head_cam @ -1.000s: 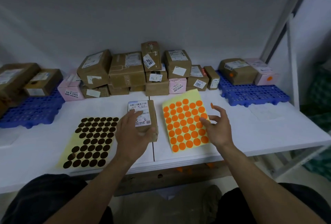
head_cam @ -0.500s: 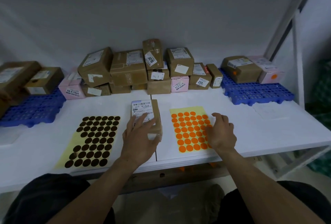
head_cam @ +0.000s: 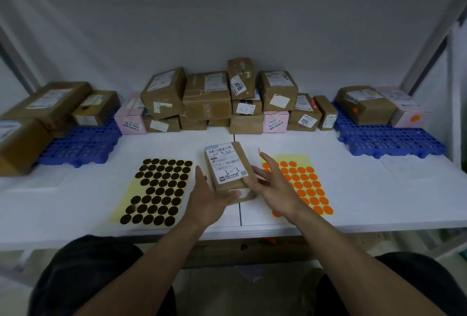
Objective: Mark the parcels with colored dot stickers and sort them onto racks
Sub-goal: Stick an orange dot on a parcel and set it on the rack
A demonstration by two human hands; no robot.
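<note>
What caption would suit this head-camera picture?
Left hand holds a labelled parcel between the brown sticker sheet and orange sticker sheet; right hand touches it, orange dot on one fingertip.

grey wall (head_cam: 227,12), white table (head_cam: 374,202), metal frame upright (head_cam: 429,45)
</note>
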